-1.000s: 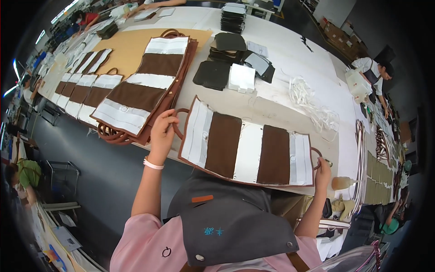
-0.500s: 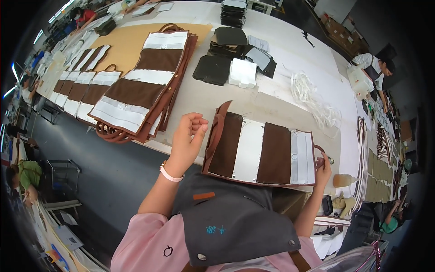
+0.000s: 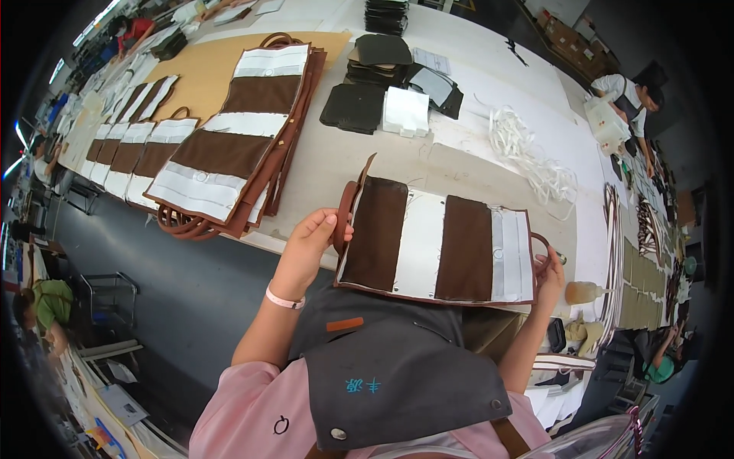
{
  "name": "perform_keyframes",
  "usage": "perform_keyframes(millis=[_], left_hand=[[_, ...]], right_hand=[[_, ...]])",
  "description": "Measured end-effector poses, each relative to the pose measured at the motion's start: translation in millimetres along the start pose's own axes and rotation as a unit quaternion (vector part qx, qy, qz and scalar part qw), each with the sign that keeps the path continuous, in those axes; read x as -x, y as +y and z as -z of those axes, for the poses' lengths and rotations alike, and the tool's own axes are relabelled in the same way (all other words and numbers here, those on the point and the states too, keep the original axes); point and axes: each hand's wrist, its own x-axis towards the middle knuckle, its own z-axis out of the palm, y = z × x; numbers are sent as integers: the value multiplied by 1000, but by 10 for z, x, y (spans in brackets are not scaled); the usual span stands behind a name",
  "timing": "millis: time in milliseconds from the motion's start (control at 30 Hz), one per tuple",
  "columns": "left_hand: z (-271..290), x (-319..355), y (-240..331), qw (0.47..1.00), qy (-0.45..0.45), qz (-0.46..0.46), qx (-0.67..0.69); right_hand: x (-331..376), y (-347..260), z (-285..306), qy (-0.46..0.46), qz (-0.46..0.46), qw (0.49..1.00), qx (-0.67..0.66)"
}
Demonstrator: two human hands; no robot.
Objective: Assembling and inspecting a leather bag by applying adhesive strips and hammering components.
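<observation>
An unfinished handbag panel (image 3: 468, 243) lies spread at the table's near edge, its inner side up, with brown fabric and white strips. At its left end, the fingers of my left hand (image 3: 308, 239) are closed round a brown handle (image 3: 345, 218). My right hand (image 3: 550, 277) grips the smaller-looking handle loop (image 3: 544, 243) at the right end; some of its fingers are hidden behind the loop. A brown flap stands up from the panel's far left corner.
Left lies a stack of similar panels (image 3: 264, 93), with smaller ones (image 3: 167, 153) beyond. Dark cut pieces (image 3: 352, 107), white pieces (image 3: 405, 113) and tangled white strips (image 3: 511, 136) are across the table. A glue-coloured bottle (image 3: 582, 292) lies near my right hand. A co-worker (image 3: 628, 99) is at far right.
My left hand has closed on the left handle, from open beside it. The panel has shifted slightly, and its left handle now leans out to the left.
</observation>
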Motion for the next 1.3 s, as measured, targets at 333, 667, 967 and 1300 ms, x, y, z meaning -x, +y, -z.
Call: perform_keyframes(millis=[333,667,967,1300], left_hand=[[45,143,364,991,-68,-28,112],[133,342,761,921,-11,-111,372],[98,609,1078,922,39,-209,323],[115,755,1155,926,38,-276,254]], right_hand=[[96,-547,-52,45,-171,956,-236],[485,-1600,60,93,54,928,-357],[487,-1915,1097,193,199,947,-161],[448,-1854,709,197,289,936,48]])
